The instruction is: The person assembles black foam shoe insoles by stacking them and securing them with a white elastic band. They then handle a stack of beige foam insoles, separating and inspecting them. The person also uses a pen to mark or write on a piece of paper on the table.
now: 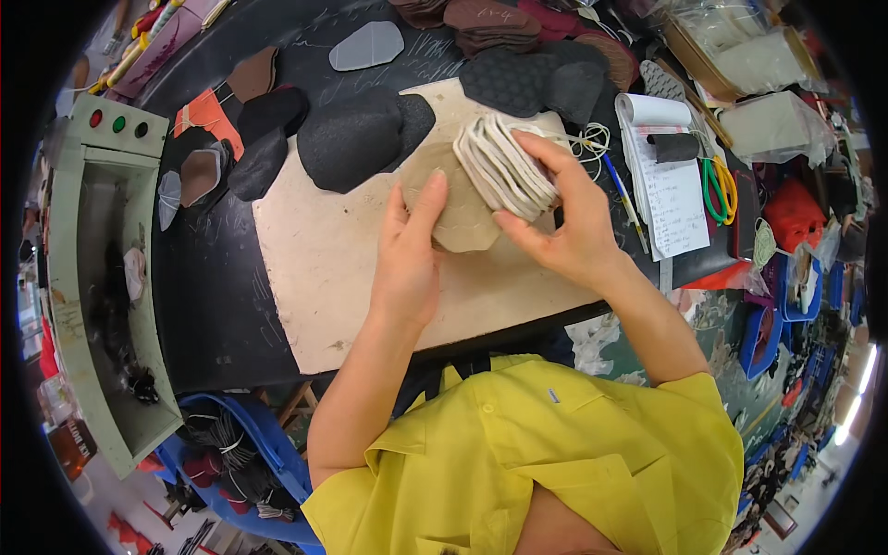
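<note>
My right hand grips a thick stack of off-white fabric pieces, thumb at the near edge and fingers over the far side. Just left of the stack, my left hand pinches a flat tan piece with a wavy edge, its thumb lying on top. The stack overlaps the right part of the tan piece. Both are held above a cream board on the black table. Black padded pieces rest on the board's far left part, beyond my left hand.
Dark textured pieces lie at the far edge. On the right are a notepad, a blue pen and green and yellow bands. A grey-green metal box with buttons stands left, above a blue bin.
</note>
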`<state>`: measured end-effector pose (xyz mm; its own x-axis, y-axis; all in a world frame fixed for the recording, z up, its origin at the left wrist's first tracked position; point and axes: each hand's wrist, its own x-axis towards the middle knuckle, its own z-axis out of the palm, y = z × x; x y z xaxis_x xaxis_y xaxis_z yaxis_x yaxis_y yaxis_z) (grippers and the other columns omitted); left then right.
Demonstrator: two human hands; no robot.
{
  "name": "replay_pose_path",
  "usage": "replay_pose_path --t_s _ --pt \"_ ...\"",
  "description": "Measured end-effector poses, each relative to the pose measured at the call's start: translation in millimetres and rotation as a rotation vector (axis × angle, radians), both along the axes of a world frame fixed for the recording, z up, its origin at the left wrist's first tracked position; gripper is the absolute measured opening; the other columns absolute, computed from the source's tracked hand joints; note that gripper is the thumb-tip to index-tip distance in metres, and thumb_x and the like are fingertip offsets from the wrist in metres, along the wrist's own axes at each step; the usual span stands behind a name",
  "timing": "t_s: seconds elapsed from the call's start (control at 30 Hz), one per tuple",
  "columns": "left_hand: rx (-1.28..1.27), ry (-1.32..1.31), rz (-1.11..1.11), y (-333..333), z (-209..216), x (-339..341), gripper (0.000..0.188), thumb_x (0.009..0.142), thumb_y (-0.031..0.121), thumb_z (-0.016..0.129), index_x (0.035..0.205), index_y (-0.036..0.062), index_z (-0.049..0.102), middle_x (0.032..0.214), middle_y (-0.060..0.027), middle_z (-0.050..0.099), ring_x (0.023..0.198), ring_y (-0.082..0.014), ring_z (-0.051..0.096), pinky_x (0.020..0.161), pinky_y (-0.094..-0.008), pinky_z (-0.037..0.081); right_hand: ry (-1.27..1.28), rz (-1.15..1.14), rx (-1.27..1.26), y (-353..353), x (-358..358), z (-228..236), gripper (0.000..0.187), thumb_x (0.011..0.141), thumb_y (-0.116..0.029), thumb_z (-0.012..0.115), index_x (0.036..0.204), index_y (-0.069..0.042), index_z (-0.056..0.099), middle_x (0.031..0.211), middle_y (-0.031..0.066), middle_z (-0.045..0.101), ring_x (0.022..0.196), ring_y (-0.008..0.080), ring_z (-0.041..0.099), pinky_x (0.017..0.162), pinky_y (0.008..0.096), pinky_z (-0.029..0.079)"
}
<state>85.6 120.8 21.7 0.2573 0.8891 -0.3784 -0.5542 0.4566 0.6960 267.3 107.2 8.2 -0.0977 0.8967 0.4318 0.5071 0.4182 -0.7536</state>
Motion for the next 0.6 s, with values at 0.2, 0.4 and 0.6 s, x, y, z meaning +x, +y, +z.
replay_pose_path --t_s 0.2,0.4,0.6 --pt "0.075 0.106 0.027 8 -9 -1 0.037 0.099 0.018 0.055 0.131 -0.0002 0.048 0.123 -0.0092 0.06 0.109 -0.0154 0.061 0.09 -0.031 0.052 0.015 -0.005 -0.052 8 8 -1 0.051 0.081 -0.009 0.073 0.126 0.0 0.05 0.12 0.0185 0.061 0.109 0.0258 0.062 0.093 0.0339 0.049" --pt "0.14 0.136 -0.004 14 -10 3 0.04 0.097 0.014 0.057 0.133 -0.002 0.047 0.123 -0.0112 0.06 0.11 -0.0162 0.06 0.093 -0.0296 0.05 0.38 -0.04 -0.223 24 23 2 0.039 0.087 -0.011 0.066 0.122 0.0 0.053 0.106 0.0086 0.064 0.096 0.0106 0.059 0.082 0.0252 0.048" --pt "0.169 0.167 0.005 27 -10 8 0.042 0.095 0.013 0.059 0.132 -0.0032 0.048 0.123 -0.0123 0.06 0.112 -0.0179 0.06 0.096 -0.0317 0.049 0.203 -0.198 0.102 28 49 32 0.036 0.09 -0.013 0.063 0.123 -0.002 0.054 0.109 0.0075 0.063 0.1 0.0122 0.058 0.086 0.0284 0.048"
